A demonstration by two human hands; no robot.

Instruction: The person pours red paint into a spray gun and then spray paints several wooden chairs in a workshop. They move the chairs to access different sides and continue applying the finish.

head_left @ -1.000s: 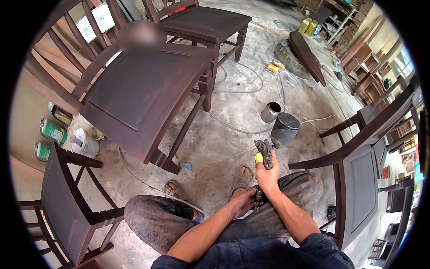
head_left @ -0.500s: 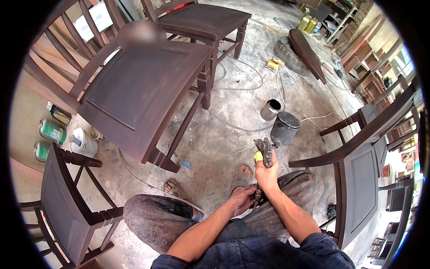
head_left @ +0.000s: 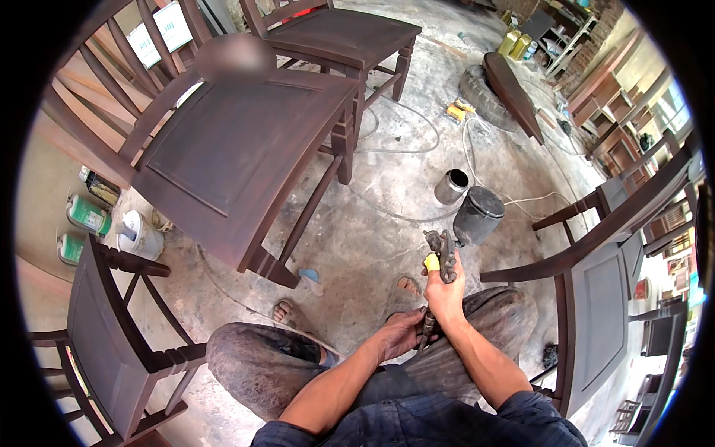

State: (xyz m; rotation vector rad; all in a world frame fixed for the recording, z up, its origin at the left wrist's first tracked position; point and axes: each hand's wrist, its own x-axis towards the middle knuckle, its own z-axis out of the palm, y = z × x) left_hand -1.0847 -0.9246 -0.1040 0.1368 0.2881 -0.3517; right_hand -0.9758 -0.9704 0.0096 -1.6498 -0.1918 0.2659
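My right hand (head_left: 445, 296) is closed round the handle of a dark, stained spray gun (head_left: 447, 255), held above my right knee. A yellow wrap (head_left: 431, 262) shows at its thumb. Just beyond the gun is a dark round paint pot (head_left: 479, 214); whether it is joined to the gun I cannot tell. Below the handle, my left hand (head_left: 402, 332) is closed on the hose fitting (head_left: 429, 323), its fingers stained dark. A smaller open metal can (head_left: 451, 187) stands on the floor beside the pot.
Dark brown wooden chairs stand close by: one large chair (head_left: 238, 149) ahead left, one (head_left: 112, 335) at left, one (head_left: 602, 328) at right. A pale hose (head_left: 395, 216) loops over the concrete floor (head_left: 357, 261). White bucket (head_left: 140, 237) and green tubs (head_left: 88, 216) line the left wall.
Both hands keep the same hold on the gun and its fitting. The whole view has shifted very slightly; nothing else has visibly moved.
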